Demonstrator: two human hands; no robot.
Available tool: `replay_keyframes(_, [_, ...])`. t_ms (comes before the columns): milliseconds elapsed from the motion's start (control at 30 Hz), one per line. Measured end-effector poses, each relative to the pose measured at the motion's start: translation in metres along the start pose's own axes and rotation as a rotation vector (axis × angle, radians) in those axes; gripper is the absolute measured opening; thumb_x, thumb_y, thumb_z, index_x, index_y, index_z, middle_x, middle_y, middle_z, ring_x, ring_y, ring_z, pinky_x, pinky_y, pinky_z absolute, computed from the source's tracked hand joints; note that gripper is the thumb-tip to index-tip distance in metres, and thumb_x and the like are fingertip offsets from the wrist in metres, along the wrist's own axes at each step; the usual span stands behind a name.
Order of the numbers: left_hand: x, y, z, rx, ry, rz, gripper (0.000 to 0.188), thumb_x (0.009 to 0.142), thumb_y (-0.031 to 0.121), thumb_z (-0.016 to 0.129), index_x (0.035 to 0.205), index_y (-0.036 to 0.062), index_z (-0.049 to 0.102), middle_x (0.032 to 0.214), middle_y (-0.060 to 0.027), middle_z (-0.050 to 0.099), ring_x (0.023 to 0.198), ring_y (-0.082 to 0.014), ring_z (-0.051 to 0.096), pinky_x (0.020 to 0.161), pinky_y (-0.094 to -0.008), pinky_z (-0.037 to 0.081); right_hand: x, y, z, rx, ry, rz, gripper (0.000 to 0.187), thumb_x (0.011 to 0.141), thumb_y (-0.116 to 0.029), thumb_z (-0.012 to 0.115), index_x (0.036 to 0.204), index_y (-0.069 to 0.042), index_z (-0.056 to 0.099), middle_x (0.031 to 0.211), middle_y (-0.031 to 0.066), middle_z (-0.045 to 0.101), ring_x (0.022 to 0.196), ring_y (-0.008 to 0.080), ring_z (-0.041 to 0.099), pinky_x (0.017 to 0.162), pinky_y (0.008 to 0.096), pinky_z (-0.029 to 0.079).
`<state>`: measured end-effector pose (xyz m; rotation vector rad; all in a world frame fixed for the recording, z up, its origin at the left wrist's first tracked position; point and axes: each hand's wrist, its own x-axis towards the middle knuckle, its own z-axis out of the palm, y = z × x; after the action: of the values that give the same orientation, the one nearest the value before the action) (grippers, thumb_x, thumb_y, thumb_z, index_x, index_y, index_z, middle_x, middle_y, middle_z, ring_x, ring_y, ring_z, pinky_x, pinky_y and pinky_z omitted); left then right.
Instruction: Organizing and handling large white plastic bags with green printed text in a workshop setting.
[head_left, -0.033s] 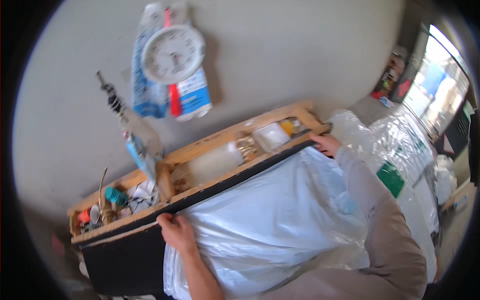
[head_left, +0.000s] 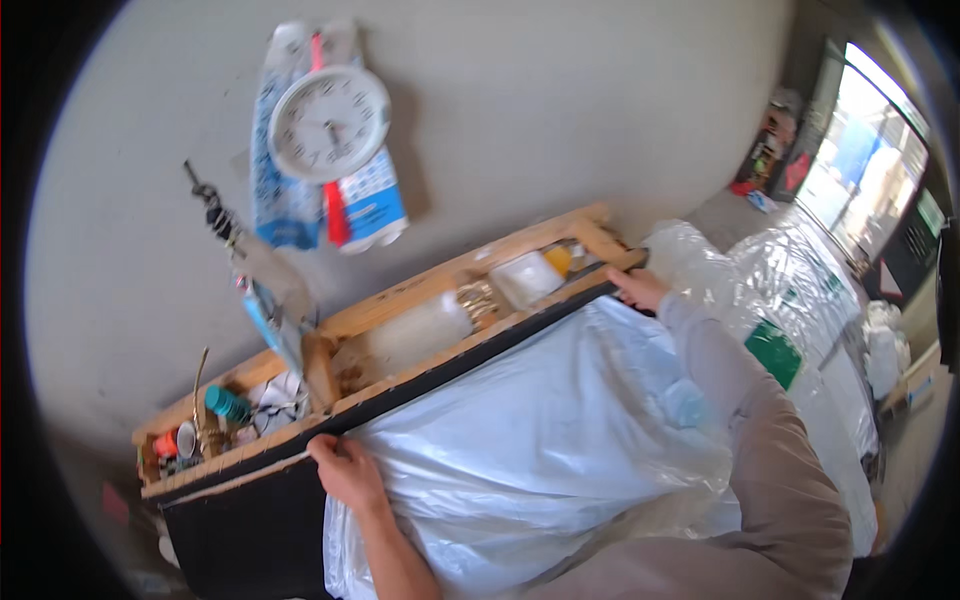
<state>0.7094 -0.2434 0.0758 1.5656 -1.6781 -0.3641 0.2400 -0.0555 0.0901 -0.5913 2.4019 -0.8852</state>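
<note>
A large, shiny, pale translucent plastic sheet (head_left: 520,420) drapes over the black-sided wooden frame (head_left: 385,290) in front of me. My left hand (head_left: 348,474) has its fingers curled closed on the sheet's upper left corner, against the frame's near edge. Farther right, my right hand (head_left: 640,291) pinches the other upper corner beside the frame's right end. Between the two hands the sheet's upper edge runs along the black strip, with creases below it. The fingertips of both hands are partly hidden.
The frame's trough holds a teal spool (head_left: 228,404), an orange-red item (head_left: 166,441), a roll of tape (head_left: 478,303) and a white container (head_left: 527,279). A round white clock (head_left: 329,124) hangs on the wall. Plastic-wrapped bundles (head_left: 790,270) lie at right, near a bright doorway (head_left: 865,155).
The whole view has shifted slightly, with the clock a little lower and farther left. Both hands keep their places on the sheet.
</note>
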Motion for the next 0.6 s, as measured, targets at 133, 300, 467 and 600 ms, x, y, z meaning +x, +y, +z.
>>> replay_keyframes(133, [-0.054,0.037,-0.028,-0.223,0.225,0.728,0.006,0.079,-0.001,0.050,0.084,0.0016,0.048,0.073,-0.0165,0.055,0.061,-0.0303,0.055,0.054,-0.0346,0.044,-0.013,0.051,0.039,-0.460,0.709,-0.398,0.039,0.083,-0.046,0.043,0.087,-0.010,0.055,0.091,0.0094,0.055,0.092,0.0337,0.050,0.082,0.0481,0.035])
replay_keyframes(300, [-0.096,0.007,-0.126,-0.064,0.180,-0.042,0.015,0.084,0.013,0.055,0.094,0.0029,0.058,0.096,-0.0183,0.057,0.081,-0.0331,0.057,0.066,-0.0388,0.046,-0.115,0.021,0.050,-0.202,0.351,-0.588,0.024,0.076,-0.030,0.061,0.082,-0.008,0.056,0.077,0.0113,0.057,0.075,0.0296,0.056,0.065,0.0387,0.042])
replay_keyframes(467, [-0.100,0.001,-0.146,0.344,0.120,0.563,0.018,0.082,0.014,0.054,0.097,0.0076,0.062,0.106,-0.0177,0.055,0.088,-0.0303,0.057,0.076,-0.0444,0.044,-0.193,-0.010,0.061,0.190,0.147,-0.898,0.017,0.074,-0.019,0.065,0.078,-0.005,0.056,0.059,0.0109,0.056,0.049,0.0265,0.055,0.044,0.0309,0.040])
replay_keyframes(600, [-0.124,0.138,-0.088,-0.477,-0.602,0.428,0.041,0.071,0.003,0.065,0.110,0.0031,0.054,0.126,-0.0143,0.040,0.084,-0.0139,0.054,0.061,-0.0225,0.046,-0.220,-0.010,0.039,0.248,0.121,-0.993,0.016,0.074,-0.015,0.065,0.077,-0.003,0.055,0.060,0.0106,0.056,0.050,0.0237,0.055,0.045,0.0292,0.039])
